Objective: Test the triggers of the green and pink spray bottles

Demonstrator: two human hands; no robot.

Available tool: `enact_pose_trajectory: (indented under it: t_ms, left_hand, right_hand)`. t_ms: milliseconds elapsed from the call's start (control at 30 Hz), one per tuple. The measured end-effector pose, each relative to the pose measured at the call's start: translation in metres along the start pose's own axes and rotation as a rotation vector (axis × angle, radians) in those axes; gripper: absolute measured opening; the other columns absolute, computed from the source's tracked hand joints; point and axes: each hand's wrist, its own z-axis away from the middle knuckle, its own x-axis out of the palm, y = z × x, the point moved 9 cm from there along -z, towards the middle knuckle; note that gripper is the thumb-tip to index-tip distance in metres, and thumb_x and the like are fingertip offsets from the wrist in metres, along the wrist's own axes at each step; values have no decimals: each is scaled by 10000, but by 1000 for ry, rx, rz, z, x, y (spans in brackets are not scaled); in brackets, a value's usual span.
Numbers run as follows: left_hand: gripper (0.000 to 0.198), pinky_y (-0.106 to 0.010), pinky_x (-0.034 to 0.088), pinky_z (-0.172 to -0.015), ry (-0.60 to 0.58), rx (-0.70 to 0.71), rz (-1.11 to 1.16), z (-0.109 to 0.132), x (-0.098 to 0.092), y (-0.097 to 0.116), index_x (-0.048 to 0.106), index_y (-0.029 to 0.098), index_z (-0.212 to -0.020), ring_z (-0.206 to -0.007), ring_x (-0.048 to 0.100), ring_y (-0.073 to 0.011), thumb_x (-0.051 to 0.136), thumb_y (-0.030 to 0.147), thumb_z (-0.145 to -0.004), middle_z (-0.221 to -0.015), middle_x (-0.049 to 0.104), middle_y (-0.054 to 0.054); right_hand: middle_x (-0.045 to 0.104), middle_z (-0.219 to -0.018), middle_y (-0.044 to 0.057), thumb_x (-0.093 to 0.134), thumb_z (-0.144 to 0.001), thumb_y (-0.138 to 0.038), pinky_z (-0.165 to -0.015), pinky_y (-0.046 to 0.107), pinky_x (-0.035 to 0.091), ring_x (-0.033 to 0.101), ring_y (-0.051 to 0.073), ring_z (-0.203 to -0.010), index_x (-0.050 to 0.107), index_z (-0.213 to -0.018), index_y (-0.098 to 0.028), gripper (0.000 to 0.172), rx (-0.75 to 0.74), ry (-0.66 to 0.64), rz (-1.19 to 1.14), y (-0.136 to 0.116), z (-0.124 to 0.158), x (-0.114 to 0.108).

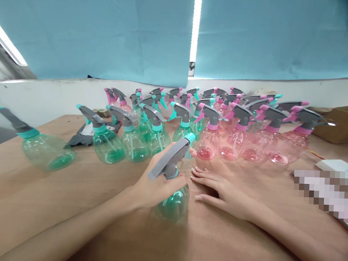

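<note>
My left hand [155,185] is wrapped round the neck of a green spray bottle [173,201] with a grey trigger head and teal collar; the bottle stands on the wooden table [83,192] near me. My right hand [220,189] lies flat on the table just right of that bottle, fingers stretched toward it, holding nothing. Behind stand several green spray bottles [133,142] and several pink ones [242,142] in a crowded group.
One green bottle [40,148] stands apart at the far left. A dark grey flat item [84,137] lies behind the green bottles. A brown cardboard box [338,125] sits at the right edge, with a white object [335,165] near it. Blue curtains hang behind.
</note>
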Motion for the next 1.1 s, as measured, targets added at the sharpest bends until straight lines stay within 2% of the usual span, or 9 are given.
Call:
enact_pose_trajectory:
  t_ms: [167,300,400,500,733,800,933,1000,1100]
  left_hand:
    - [391,-248,424,-520,-42,-36,104,1,8,-11,500,265,-1146,-603,539,-129,533,239,-758,-854,598,18]
    - [399,-233,479,-574,-50,20,177,4,12,-14,473,294,-1184,-676,588,-127,572,219,-804,-872,607,28]
    - [417,-273,528,-645,-48,32,198,5,14,-16,457,285,-1232,-648,596,-122,582,237,-837,-834,623,29]
    - [455,-312,552,-714,-26,16,210,6,17,-18,449,276,-1257,-751,649,-155,619,266,-835,-897,671,8]
    - [496,-356,538,-810,-30,66,190,5,14,-14,445,280,-1219,-1001,648,-226,696,270,-792,-1060,664,-19]
    - [526,-370,534,-799,-56,83,148,7,11,-9,415,281,-1249,-969,647,-222,690,304,-801,-1105,641,-38]
    - [579,-420,522,-835,-69,86,99,15,3,-1,343,247,-1313,-1000,613,-238,627,343,-818,-1125,591,-72]
    - [600,-452,518,-843,-68,64,76,21,-2,0,315,216,-1330,-998,600,-250,590,352,-815,-1134,568,-94]
    - [651,-469,514,-870,-79,58,38,36,-11,0,269,200,-1361,-1080,569,-273,578,339,-805,-1235,507,-132]
  right_hand:
    - [409,-1506,83,510,-930,-543,-1154,477,306,332,266,-1413,454,-1432,-203,609,18,-7,13,1,0,1]
    - [441,-1489,79,535,-919,-535,-1150,484,314,338,269,-1410,471,-1422,-220,597,12,15,12,3,1,2]
    - [433,-1495,87,543,-918,-523,-1151,494,310,345,274,-1406,494,-1403,-212,579,17,18,17,4,2,3]
    - [429,-1499,94,553,-918,-506,-1146,490,317,360,274,-1398,503,-1392,-214,559,-3,22,7,2,1,1]
    - [617,-1312,111,646,-868,-457,-1044,495,431,522,301,-1264,582,-1254,-222,456,-59,111,-107,-17,6,-12]
    - [610,-1307,113,691,-829,-463,-997,478,470,566,299,-1206,538,-1277,-229,528,-60,157,-234,-29,9,-12]
    - [605,-1285,113,781,-729,-488,-904,444,526,634,281,-1078,382,-1392,-247,810,-25,185,-434,-59,7,-1]
    - [617,-1249,115,802,-693,-505,-884,451,530,640,285,-1053,345,-1414,-243,892,25,198,-424,-71,1,5]
    - [581,-1293,124,805,-670,-529,-948,488,488,576,321,-1164,388,-1393,-237,884,27,187,-345,-92,-13,11]
